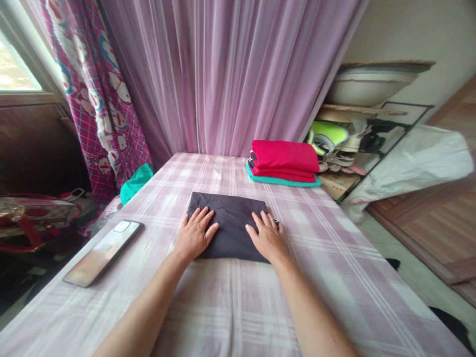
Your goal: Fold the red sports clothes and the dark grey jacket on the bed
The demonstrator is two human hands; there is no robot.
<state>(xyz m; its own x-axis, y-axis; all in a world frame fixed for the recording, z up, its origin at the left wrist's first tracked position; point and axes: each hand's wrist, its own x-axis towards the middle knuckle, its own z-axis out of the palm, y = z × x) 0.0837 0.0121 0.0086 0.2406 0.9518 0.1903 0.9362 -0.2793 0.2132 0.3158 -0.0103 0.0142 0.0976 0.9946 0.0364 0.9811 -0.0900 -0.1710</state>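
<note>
A dark, nearly black piece of folded cloth [230,228] lies flat on the table in front of me, folded into a neat rectangle. My left hand [197,232] rests on its left edge with fingers spread. On its right side lies my right hand [269,235], palm down and fingers apart. A small white-and-dark bit shows at the cloth's right edge, beside my right fingers. Which garment the cloth is, I cannot tell. Farther back on the right sits a stack of folded red cloth [284,157] on top of a teal folded cloth [284,182].
A phone [104,253] lies face down at the table's left. The plaid tablecloth [219,307] covers the table. Purple curtains [230,74] hang behind it. At the right stands a rack with shoes [341,158] and a large basin [372,87]. A teal cloth [137,184] hangs by the left edge.
</note>
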